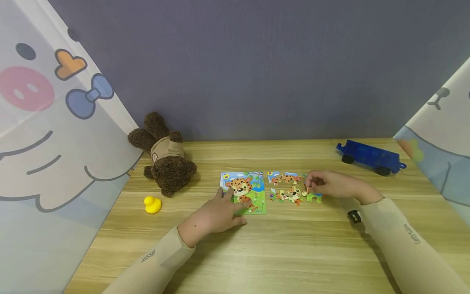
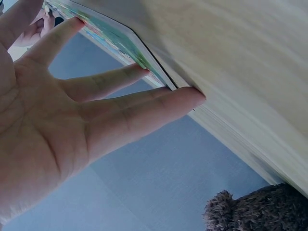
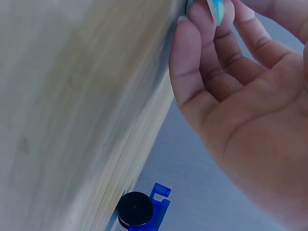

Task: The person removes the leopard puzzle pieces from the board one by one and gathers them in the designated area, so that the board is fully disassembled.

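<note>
A jigsaw board [image 1: 259, 206] with a spotted cub picture lies on the table. My left hand [image 1: 216, 214] rests over its lower left part, fingers straight and spread. In the left wrist view, fingertips [image 2: 195, 96] touch the board's edge and the tabletop. Several loose puzzle pieces [image 1: 293, 194] lie to the right of the board, some showing parts of the cub. Above their right side is my right hand [image 1: 328, 184], fingers curled. It pinches a small puzzle piece [image 3: 218, 12], whose blue and white corner shows in the right wrist view; the rest is hidden by the fingers.
A brown plush toy [image 1: 170, 163] lies at the back left, with a yellow rubber duck [image 1: 152, 205] in front of it. A blue toy wagon [image 1: 371, 156] stands at the back right. Behind the table rises a grey-blue panel [image 1: 249, 73].
</note>
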The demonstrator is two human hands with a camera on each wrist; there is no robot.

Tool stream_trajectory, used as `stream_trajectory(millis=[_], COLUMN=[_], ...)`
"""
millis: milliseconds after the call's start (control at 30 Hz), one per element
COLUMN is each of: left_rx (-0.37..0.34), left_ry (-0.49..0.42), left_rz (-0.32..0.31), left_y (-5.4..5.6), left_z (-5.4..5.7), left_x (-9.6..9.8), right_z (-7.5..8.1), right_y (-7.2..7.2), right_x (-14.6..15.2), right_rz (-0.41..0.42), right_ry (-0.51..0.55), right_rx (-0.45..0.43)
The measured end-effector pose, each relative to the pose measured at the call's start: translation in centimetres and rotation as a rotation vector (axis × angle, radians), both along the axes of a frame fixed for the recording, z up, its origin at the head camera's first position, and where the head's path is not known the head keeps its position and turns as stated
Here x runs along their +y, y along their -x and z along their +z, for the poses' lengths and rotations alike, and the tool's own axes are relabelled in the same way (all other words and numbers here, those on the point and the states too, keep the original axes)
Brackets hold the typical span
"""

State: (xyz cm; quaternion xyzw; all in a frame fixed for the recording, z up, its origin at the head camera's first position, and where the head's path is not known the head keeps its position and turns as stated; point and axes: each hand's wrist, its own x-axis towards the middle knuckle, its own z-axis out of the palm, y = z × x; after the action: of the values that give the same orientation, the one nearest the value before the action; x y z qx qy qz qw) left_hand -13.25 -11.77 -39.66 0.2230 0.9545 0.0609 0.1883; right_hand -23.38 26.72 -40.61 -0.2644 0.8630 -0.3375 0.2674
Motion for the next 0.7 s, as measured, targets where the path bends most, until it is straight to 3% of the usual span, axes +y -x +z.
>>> stream_trajectory(millis=[233, 700], left_rx=[-0.015, 0.003], left_ry=[-0.008, 0.013], left_rz=[0.007, 0.007], left_y=[-0.03, -0.19], left_z=[0.23, 0.44], left_x=[0.03, 0.26], right_z=[-0.06, -0.14], right_y=[-0.09, -0.10], right_x=[-0.30, -0.32], right_rz=[-0.004, -0.023], right_ry=[0.046, 0.026], right_rx=[0.003, 0.022])
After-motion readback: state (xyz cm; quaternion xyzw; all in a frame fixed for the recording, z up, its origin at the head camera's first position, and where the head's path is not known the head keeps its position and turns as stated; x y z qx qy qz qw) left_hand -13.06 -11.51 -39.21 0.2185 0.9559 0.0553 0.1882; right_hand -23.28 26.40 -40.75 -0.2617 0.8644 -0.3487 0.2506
